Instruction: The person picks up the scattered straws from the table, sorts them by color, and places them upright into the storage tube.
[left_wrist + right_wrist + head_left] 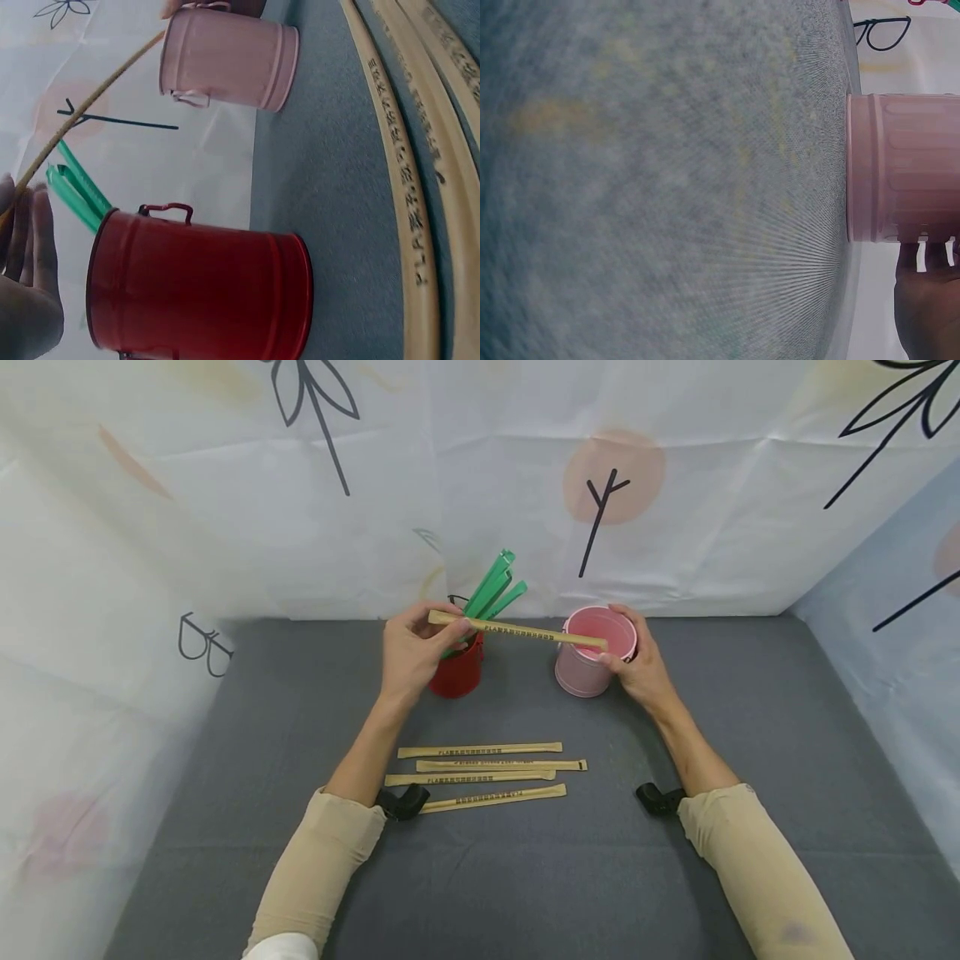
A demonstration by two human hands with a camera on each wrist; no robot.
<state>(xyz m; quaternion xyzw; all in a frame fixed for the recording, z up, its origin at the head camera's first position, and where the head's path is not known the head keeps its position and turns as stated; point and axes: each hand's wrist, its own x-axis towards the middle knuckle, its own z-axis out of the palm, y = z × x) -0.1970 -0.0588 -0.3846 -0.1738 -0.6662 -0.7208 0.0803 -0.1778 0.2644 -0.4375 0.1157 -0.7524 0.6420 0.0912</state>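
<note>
My left hand (pixel 416 652) pinches one paper-wrapped straw (pixel 517 631) near its left end, thumb in front. The straw lies nearly level in the air, printed side showing, and its right end overlaps the mouth of a small pink bucket (pixel 577 675). My right hand (pixel 647 672) grips that bucket at its right side, thumb by the front rim and fingers round the back. Behind and below my left hand stands a red bucket (pixel 199 285), partly covered by it in the head view. Several green-wrapped straws (pixel 491 585) lean out of the red bucket.
Several more tan paper-wrapped straws (pixel 487 776) lie roughly parallel on the grey cloth (pixel 525 877), in front of the buckets. A white patterned curtain (pixel 495 485) hangs right behind the buckets. Black wrist bands (pixel 405 802) sit on both forearms.
</note>
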